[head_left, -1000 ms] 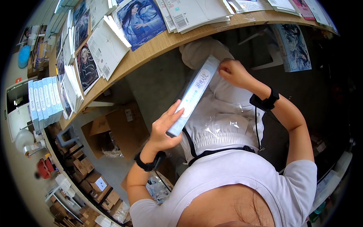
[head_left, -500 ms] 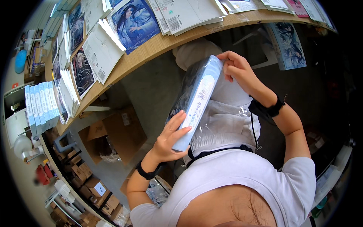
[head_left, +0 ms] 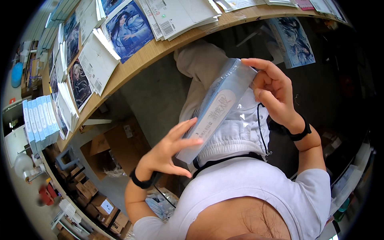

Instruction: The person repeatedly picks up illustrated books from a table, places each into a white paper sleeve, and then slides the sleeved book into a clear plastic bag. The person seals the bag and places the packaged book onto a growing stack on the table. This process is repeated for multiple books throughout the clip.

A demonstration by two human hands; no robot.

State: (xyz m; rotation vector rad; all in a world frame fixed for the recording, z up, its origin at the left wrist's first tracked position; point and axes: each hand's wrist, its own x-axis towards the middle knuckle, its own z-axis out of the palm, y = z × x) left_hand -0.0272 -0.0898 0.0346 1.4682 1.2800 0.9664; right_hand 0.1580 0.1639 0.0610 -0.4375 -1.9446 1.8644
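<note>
A long, slim light-blue box (head_left: 221,105) in shiny clear film is held slantwise above my lap, with its pale side panel turned up. At its far end, my right hand (head_left: 275,91) is closed on the corner, index finger stretched along the top edge and the other fingers curled. My left hand (head_left: 170,150) is spread at the near end. Its fingertips lie against the panel and the long edge, while the thumb stands apart below. Glare on the film blurs the print. Whether the right fingers pinch box or loose film is hard to see.
Ahead curves a wooden table edge (head_left: 168,47), bearing illustrated card packs (head_left: 130,30) and white packets. Several similar blue boxes (head_left: 40,122) stand in a row at the left. An illustrated box (head_left: 294,42) is at the far right. Below lies an open cardboard carton (head_left: 126,144).
My left hand has loosened from the near end and its thumb has swung away. The right hand has moved right and nearer, and the box has turned to show more of its side panel.
</note>
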